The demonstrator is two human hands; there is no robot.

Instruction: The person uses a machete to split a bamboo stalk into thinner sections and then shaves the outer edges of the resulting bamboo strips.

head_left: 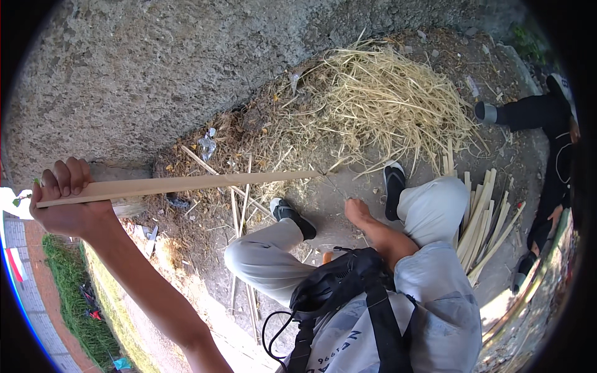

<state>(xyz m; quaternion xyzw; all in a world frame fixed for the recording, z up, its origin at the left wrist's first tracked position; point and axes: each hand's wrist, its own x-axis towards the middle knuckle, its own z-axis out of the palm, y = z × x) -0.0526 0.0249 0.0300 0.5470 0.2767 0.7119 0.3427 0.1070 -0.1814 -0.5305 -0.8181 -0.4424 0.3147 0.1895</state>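
My left hand (68,193), raised at the far left, is wrapped round one end of a long, flat, pale strip (205,183) that looks like split bamboo or wood. The strip runs almost level across the view and narrows to its far end above the ground between my feet. My right hand (357,212) is closed in a fist near that end, in front of my right knee. A thin, dark, narrow shape (336,185) lies between the fist and the strip's tip; whether the hand holds it is too fine to make out.
A large heap of pale shavings (398,99) lies ahead, by a rough stone wall (180,56). Several cut strips (482,217) are stacked right of my knee, and loose strips (239,205) lie left of my foot. Another person in dark clothes (547,137) is at the far right.
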